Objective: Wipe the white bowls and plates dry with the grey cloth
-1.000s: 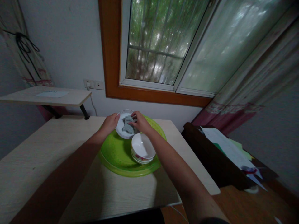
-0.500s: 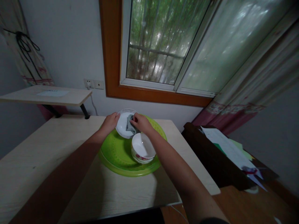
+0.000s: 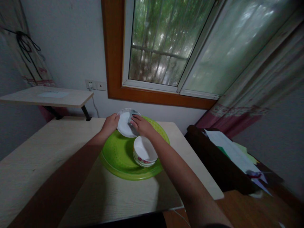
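Observation:
My left hand (image 3: 110, 124) grips the left rim of a white plate (image 3: 123, 124), which is tilted up over the back of a green basin (image 3: 116, 155). In my right hand (image 3: 140, 124) is a grey cloth (image 3: 132, 116), pressed against the plate's inner face on the upper right side. Part of the cloth is hidden under the fingers. Below my right wrist, a stack of white bowls (image 3: 145, 150) with a red flower pattern sits inside the basin, at its right side.
The basin rests on a pale wooden table (image 3: 71, 136). A raised shelf (image 3: 78, 98) with a paper sheet (image 3: 53, 94) stands at the left. Behind are the wall and window (image 3: 161, 47). To the right, papers (image 3: 228, 148) lie on a dark brown piece of furniture (image 3: 209, 158).
My right hand has moved the cloth up across the plate, from its middle towards the upper rim. The plate has risen slightly with my left hand. The bowls stay put.

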The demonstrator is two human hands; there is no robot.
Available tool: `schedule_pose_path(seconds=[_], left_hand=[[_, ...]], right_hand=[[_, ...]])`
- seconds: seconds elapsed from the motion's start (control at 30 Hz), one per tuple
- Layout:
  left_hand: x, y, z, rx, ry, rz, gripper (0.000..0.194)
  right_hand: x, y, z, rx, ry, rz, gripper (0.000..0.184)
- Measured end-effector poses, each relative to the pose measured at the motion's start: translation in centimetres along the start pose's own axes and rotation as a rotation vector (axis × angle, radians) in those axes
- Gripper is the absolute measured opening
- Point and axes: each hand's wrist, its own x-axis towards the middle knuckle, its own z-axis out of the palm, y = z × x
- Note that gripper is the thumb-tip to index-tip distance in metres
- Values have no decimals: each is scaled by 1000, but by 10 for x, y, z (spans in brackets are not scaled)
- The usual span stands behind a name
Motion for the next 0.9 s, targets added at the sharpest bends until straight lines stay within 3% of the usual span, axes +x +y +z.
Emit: schedule_pose_path(seconds=[0.23, 0.43, 0.63, 0.9], left_hand=[[1, -4, -1, 4, 93, -37, 45], [-1, -2, -3, 21, 113, -56, 42], [0, -4, 2, -55, 65, 12, 47], [-3, 2, 5, -93, -26, 135, 51]], right_hand=[[-1, -9, -13, -156, -33, 119, 64], [-2, -5, -12, 88, -208, -88, 57], [0, -18, -4, 341, -163, -313, 46], [4, -22, -1, 48, -21, -281, 50]])
